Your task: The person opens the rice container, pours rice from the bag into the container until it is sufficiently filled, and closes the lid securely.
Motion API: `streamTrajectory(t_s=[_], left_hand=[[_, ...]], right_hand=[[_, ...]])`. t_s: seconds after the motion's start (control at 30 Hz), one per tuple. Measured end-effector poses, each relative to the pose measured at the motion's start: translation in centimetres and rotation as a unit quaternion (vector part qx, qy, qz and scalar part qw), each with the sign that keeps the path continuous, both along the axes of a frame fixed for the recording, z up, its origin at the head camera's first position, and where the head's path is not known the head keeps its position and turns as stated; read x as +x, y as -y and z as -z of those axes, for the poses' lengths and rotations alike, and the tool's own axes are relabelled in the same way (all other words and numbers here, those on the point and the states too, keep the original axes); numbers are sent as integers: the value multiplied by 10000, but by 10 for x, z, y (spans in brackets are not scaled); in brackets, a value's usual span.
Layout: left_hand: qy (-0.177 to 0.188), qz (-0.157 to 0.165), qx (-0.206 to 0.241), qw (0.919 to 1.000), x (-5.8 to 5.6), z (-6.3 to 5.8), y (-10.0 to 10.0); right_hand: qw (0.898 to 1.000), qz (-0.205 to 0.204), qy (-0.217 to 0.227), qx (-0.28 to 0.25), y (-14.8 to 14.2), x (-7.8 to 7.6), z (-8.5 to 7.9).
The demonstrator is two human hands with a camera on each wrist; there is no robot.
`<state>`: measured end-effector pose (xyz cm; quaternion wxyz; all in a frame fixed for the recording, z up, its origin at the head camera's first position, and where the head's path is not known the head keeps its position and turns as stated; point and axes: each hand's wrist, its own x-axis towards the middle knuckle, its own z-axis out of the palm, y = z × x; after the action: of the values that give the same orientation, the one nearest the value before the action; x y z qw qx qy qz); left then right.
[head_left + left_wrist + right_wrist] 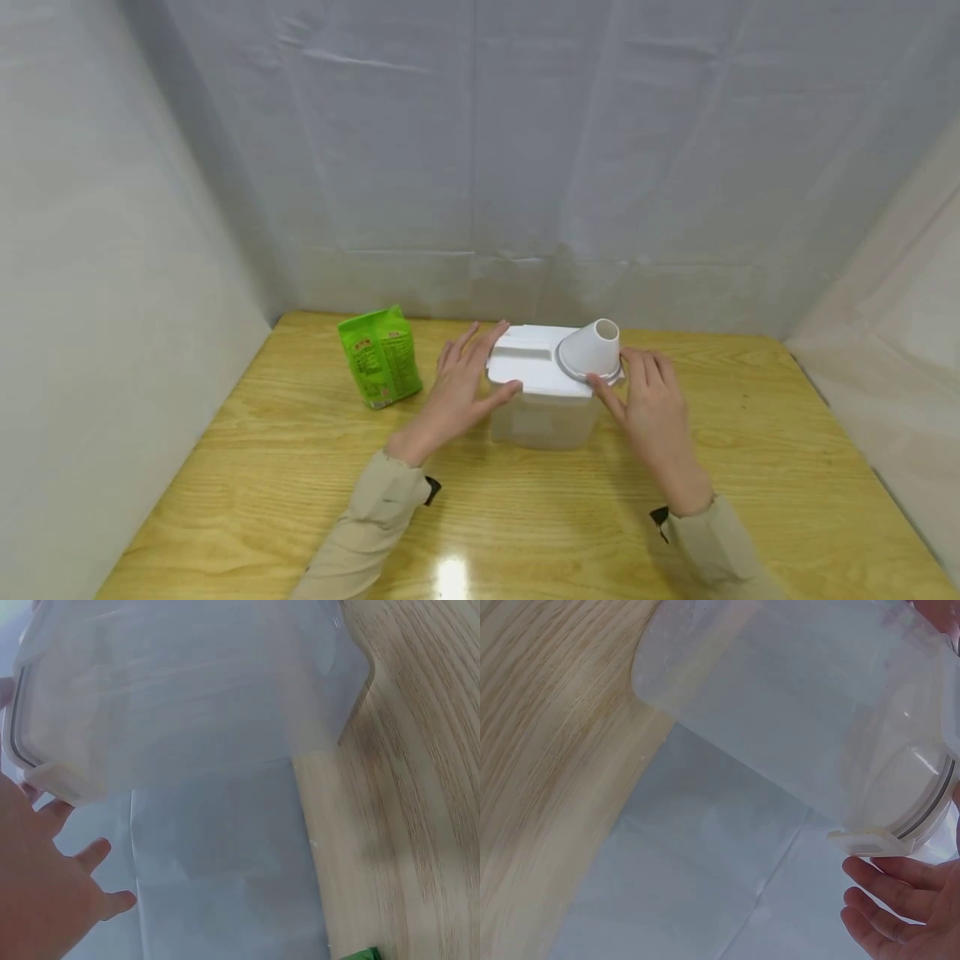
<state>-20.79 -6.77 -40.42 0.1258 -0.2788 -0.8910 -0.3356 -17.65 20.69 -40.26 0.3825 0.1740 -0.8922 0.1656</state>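
A translucent plastic storage box (543, 421) with a white lid (517, 379) stands on the table. On the lid's right end sits a white cone-shaped cap (592, 350) with an open top; a slot-like recess lies at its left. My left hand (457, 392) spreads over the lid's left end, thumb at the front edge and fingers by the back corner. In the left wrist view, its other fingers (94, 855) extend free of the box. My right hand (652, 408) touches the right end, thumb by the cap's base. Its fingertips lie right at a side latch (866, 842) in the right wrist view.
A bright green printed bag (381, 358) stands upright on the wooden table (262, 467), left of the box and behind the left hand. Grey-white sheeting (480, 167) hangs behind the table, with pale sheet walls at both sides.
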Motion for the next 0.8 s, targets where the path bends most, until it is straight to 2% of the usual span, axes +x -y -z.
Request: streamTrajectory(t_s=[0.8], left_hand=[[120,67,305,9994,4,3,14]], right_hand=[[9999,-158,-31,-21,9,2,1]])
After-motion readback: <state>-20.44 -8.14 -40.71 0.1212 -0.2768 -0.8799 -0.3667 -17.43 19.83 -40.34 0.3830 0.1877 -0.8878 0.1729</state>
